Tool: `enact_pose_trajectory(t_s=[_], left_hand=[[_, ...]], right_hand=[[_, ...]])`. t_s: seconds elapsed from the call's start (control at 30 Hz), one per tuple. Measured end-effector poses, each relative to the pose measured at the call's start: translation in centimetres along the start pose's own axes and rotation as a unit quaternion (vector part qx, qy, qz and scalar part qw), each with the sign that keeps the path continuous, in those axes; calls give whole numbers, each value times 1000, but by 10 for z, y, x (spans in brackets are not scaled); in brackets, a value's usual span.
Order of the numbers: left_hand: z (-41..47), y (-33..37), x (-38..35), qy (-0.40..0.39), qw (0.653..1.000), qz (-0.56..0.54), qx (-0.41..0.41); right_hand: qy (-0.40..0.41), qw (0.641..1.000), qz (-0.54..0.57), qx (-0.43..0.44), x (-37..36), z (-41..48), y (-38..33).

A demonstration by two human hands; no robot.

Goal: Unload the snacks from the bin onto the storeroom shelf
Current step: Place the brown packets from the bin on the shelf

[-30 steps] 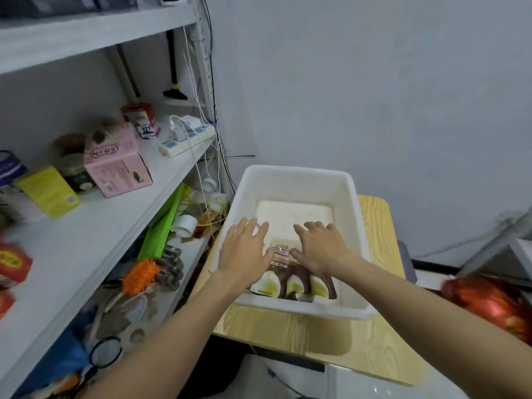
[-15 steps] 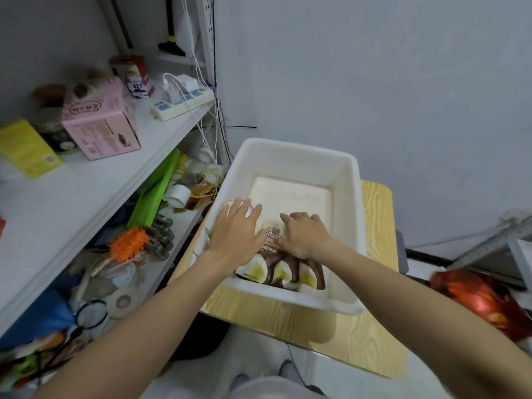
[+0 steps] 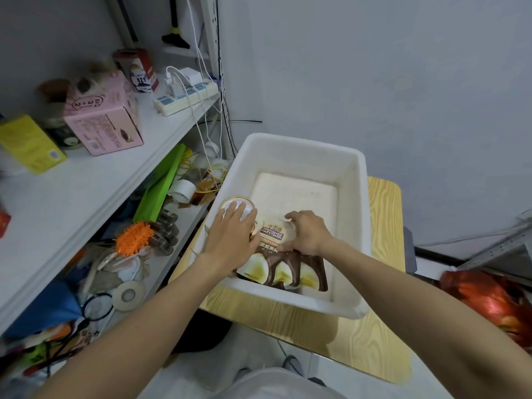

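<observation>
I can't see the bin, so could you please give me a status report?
Left hand grips round-lidded tub; right hand grips snack pouch. Both in white bin, not yet shelved. Nothing blocking.

I see the wooden table (image 3: 384, 203) carrying the white bin (image 3: 299, 143) under the left hand (image 3: 230, 243); farther left, the shelf (image 3: 86, 194) holds a pink box (image 3: 106, 128).

One wide-angle camera, worn on my head, looks forward and steeply down at the bin (image 3: 299, 152) from arm's length, with my forearms entering from the lower edge. The bin sits mid-frame. The shelf (image 3: 86, 191) runs left of it, the wall (image 3: 374, 67) rises behind it, and the floor lies below.
</observation>
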State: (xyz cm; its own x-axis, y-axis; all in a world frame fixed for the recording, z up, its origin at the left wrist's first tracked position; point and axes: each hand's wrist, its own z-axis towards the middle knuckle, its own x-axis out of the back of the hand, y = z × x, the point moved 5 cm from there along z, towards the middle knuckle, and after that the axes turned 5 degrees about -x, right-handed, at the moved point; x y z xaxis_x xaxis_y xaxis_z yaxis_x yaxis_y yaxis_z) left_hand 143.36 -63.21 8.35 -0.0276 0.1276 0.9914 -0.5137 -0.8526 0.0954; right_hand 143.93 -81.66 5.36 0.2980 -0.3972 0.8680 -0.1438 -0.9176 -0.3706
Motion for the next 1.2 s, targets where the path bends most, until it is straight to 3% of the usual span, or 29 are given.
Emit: enact_pose_trajectory(t_s=[0.2,0.43,0.57,0.63,0.77,0.83,0.9,1.0,1.2], left_hand=[[3,-8,4,14,1000,-24,7],[3,-13,4,25,995,-93,-4],[4,-10,8,41,979,-198,-15],[6,-6,13,23,947,-320,-19],[7,10,28,11,807,-590,-9],[9,14,30,20,777,-630,-4],[11,16,28,40,783,-621,0],[10,20,21,51,762,-645,25],[8,7,9,64,794,-602,52]], right_hand=[[50,973,223,-35,18,-2,5],[100,955,279,18,33,-5,12],[139,904,401,46,59,-23,3],[142,871,466,63,74,-33,-2],[131,822,550,69,90,-44,-9],[117,820,556,63,89,-44,-11],[110,828,548,58,86,-44,-11],[102,836,537,47,79,-43,-7],[82,875,477,5,65,-38,20]])
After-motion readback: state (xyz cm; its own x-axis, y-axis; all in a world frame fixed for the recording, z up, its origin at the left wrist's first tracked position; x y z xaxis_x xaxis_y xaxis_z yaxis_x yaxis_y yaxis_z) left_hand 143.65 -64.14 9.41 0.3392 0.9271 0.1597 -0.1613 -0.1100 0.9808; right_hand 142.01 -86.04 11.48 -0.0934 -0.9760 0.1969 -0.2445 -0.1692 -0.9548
